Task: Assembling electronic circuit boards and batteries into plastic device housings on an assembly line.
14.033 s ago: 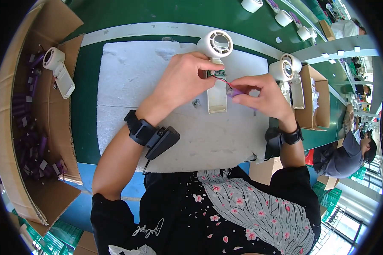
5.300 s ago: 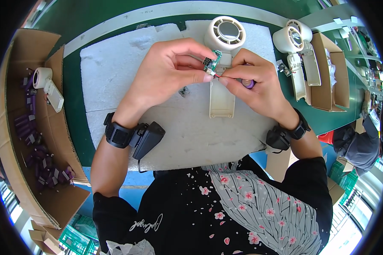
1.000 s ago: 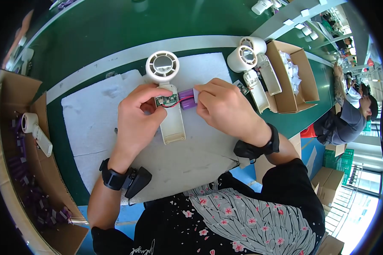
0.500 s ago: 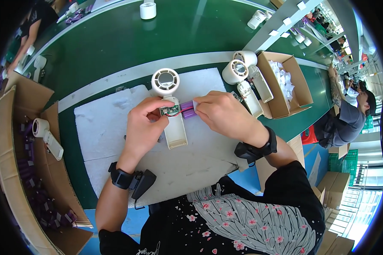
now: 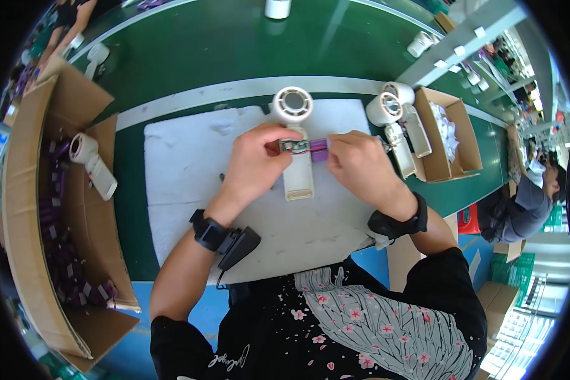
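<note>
Between 2 hands (image 5: 256,163): purple battery (image 5: 320,152), circuit board (image 5: 294,146) over white handle (image 5: 299,180).

smooth plastic fan head (image 5: 292,105), matt cardboard box (image 5: 98,231), glossy green tabletop (image 5: 234,50)

Inspection counted one mat (image 5: 183,183), two open cartons (image 5: 25,209) flanking it, four nearby fans (image 5: 293,104), two wristbands (image 5: 211,237) and one circuit board (image 5: 292,145).

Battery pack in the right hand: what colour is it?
The battery pack is purple, shown in the head view.
</note>
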`<state>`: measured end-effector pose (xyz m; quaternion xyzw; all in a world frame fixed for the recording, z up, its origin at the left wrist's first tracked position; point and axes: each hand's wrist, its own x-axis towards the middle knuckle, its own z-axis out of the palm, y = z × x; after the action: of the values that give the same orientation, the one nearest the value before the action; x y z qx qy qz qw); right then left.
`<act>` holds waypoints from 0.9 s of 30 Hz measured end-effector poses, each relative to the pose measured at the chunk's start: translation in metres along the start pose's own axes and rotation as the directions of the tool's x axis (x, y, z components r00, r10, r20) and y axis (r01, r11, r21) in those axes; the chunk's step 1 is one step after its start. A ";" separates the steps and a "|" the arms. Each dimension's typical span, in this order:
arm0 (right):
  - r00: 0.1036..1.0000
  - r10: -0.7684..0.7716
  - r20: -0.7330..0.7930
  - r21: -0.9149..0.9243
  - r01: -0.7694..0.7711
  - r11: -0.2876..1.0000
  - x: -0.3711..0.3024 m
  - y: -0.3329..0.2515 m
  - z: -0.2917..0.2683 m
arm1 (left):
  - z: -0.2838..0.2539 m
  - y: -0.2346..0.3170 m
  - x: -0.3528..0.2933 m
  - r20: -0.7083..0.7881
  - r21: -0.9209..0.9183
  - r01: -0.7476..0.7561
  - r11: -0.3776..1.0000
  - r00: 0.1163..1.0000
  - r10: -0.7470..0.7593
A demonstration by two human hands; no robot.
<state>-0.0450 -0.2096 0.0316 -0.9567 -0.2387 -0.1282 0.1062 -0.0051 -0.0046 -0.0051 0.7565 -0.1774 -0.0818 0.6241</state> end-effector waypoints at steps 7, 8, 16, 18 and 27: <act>0.988 0.145 0.061 0.291 -0.156 0.944 0.001 0.012 -0.010 | 0.002 -0.002 0.001 0.045 -0.030 -0.016 0.999 0.999 0.017; 0.983 0.169 0.066 0.356 -0.182 0.917 -0.001 0.013 -0.010 | 0.002 -0.002 0.001 0.043 -0.035 -0.017 0.999 0.999 0.019; 0.979 0.193 0.060 0.448 -0.199 0.872 0.001 0.040 -0.008 | 0.003 -0.007 0.002 -0.007 -0.053 -0.040 0.998 0.999 0.039; 0.908 0.416 -0.054 0.314 -0.380 0.870 -0.003 0.062 -0.039 | 0.002 -0.009 0.001 -0.033 -0.045 -0.057 0.997 0.998 0.056; 0.779 0.622 -0.080 0.202 -0.598 0.775 -0.016 0.080 -0.084 | 0.007 -0.004 0.006 -0.050 -0.017 -0.077 0.997 0.996 0.076</act>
<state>-0.0365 -0.3083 0.0950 -0.9584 0.0833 -0.1342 0.2375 -0.0013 -0.0122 -0.0094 0.7450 -0.1900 -0.0406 0.6382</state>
